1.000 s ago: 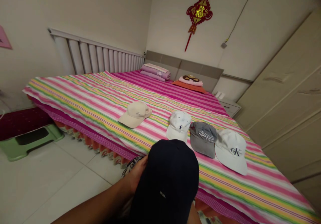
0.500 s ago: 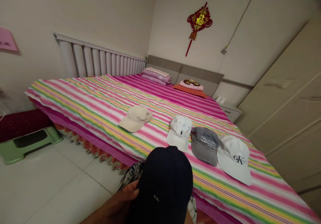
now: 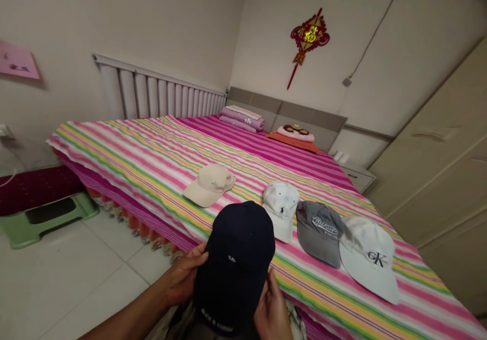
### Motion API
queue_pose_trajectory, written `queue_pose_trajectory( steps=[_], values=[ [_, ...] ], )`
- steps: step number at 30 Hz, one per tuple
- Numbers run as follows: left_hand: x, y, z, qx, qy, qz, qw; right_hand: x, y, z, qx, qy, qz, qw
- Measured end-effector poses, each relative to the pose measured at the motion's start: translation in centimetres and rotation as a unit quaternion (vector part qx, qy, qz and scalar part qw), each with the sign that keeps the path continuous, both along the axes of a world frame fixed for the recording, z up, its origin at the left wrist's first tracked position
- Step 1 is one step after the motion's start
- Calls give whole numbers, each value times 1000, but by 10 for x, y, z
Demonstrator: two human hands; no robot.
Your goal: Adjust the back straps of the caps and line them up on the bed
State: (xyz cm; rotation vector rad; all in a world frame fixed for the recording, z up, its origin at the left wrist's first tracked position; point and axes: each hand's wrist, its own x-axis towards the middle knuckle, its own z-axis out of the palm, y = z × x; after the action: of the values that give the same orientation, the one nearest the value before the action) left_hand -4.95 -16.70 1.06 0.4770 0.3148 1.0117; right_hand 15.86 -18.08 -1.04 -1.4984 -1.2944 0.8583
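Between my two hands is a dark navy baseball cap (image 3: 238,243), its brim toward me with small white lettering along the edge. My left hand (image 3: 186,271) grips its left side, the thumb on top. On the other side my right hand (image 3: 272,304) holds the cap, its fingers partly hidden behind it. Beyond it on the bed lies a beige cap (image 3: 210,183). To the right stand a white cap (image 3: 280,208) with a small dark logo, a grey cap (image 3: 320,233) with script lettering, and a larger white cap (image 3: 371,256) marked CK, in a row.
The bed (image 3: 129,149) has a striped cover, with folded purple bedding (image 3: 241,119) and an orange pillow (image 3: 292,142) by the headboard. A green stool (image 3: 49,218) stands on the floor at left. A wardrobe (image 3: 437,177) rises at right.
The navy cap has risen away from me and slightly left. My right hand has come into view on its right side, and the brim lettering now shows.
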Motion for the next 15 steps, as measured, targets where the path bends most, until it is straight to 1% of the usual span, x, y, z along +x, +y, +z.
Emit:
queue_pose_trajectory(
  steps=[1,2,3,4,5,6,7,8,9,11,13,15],
  values=[
    [0,5,-2,1,-1,1,1000,-2,1,6,-1,86,21,996],
    [1,11,-4,4,-4,1,1000,-4,3,11,-8,191,46,981],
    [1,16,-5,10,-9,-1,1000,-5,5,17,-20,298,71,952],
    [2,21,-6,17,-16,-5,1000,-6,9,22,-36,393,89,915],
    [2,27,-6,24,-22,-8,999,-8,13,27,-53,460,97,881],
    [3,33,-6,30,-28,-10,999,-9,19,31,-66,495,93,862],
    [3,41,-6,35,-30,-10,999,-10,26,35,-74,512,81,852],
    [3,49,-5,39,-29,-9,999,-11,35,39,-76,518,64,850],
    [4,59,-3,40,-23,-6,999,-13,45,42,-70,514,48,854],
    [4,83,2,36,-1,4,999,-16,71,47,-43,486,24,873],
    [5,112,10,31,21,23,999,-19,103,52,-10,447,12,894],
    [7,144,20,27,43,51,997,-20,139,54,15,423,4,906]
  ],
)
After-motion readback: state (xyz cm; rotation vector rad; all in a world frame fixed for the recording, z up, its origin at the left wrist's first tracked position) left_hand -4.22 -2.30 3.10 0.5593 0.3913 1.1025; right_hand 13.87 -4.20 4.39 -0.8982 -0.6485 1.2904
